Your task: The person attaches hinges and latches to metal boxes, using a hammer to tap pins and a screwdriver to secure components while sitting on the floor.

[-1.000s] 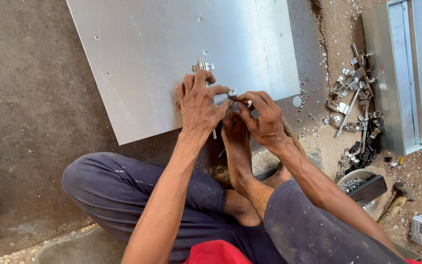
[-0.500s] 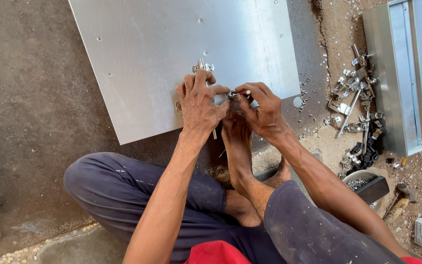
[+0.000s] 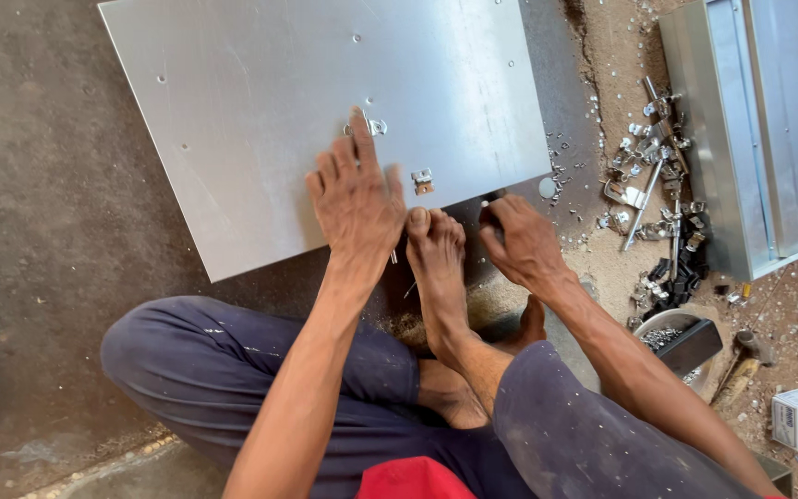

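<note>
left hand [image 3: 355, 199] lying flat with fingers spread, pinning sheet [image 3: 260, 102] to floor beside small hinge [image 3: 422, 181] near its front edge, foot [image 3: 436, 254] bracing that edge, right hand [image 3: 524, 242] curling closed at edge, contents hidden.

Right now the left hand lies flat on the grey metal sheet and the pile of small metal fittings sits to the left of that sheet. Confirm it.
Not quite. In the head view the pile of small metal fittings sits right of the grey metal sheet, not left. The left hand does lie flat on it.
</note>
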